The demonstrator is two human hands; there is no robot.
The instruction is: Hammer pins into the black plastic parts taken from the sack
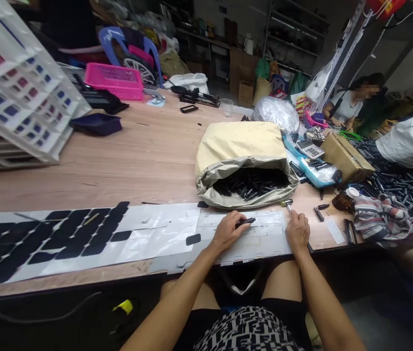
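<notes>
My left hand (229,230) is closed on a slim black tapered piece (246,222), held just over the white sheet at the table edge. To its right, my right hand (297,231) grips the thin shaft of what looks like a small hammer (287,203), its brass-coloured head pointing away from me. Right behind both hands lies a cream sack (243,139), its mouth facing me, with many similar black pieces (252,185) inside. Under my hands a white sheet (272,243) is taped to the wooden table (147,146).
Flat black rounded pieces (78,229) lie in rows on white paper at left. A white plastic crate (27,92) leans at far left, near a pink basket (114,80). On the right are a cardboard box (348,158), a cloth (382,217) and piled black parts. Another person (348,105) sits beyond.
</notes>
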